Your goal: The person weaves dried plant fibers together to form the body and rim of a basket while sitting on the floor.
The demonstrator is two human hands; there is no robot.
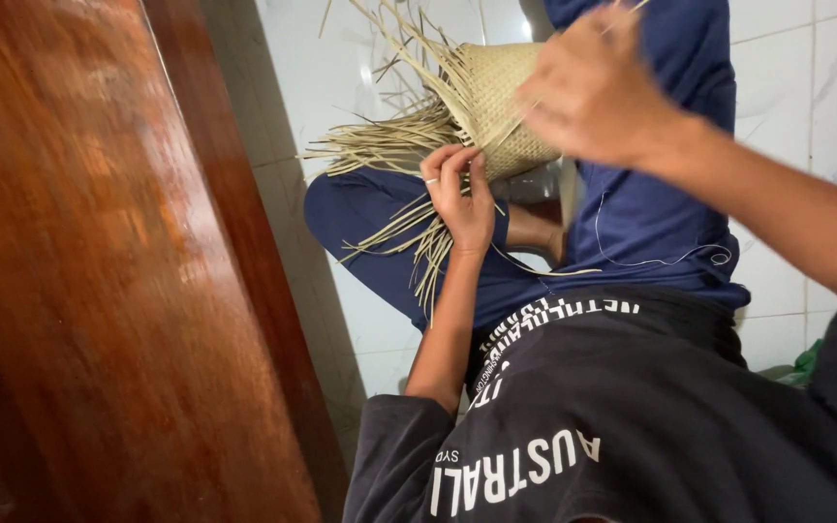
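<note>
1. A half-woven straw piece [496,102], pale tan and cone-like, is held above the lap, tilted.
2. A tight plaited weave is seen on its body.
3. Loose unwoven strips [380,145] are fanned out leftward and upward from the edge.
4. More strips [428,252] are hung down below, some bent.

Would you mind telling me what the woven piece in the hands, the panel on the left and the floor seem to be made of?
Woven piece: pale, matte plant strips, perhaps palm leaf or straw, judging by the plaited surface and loose flat ends.
Panel: reddish-brown wood with a glossy varnish; grain and sheen show.
Floor: shiny white tile with grey veining and grout lines, marble or a ceramic imitation.
</note>
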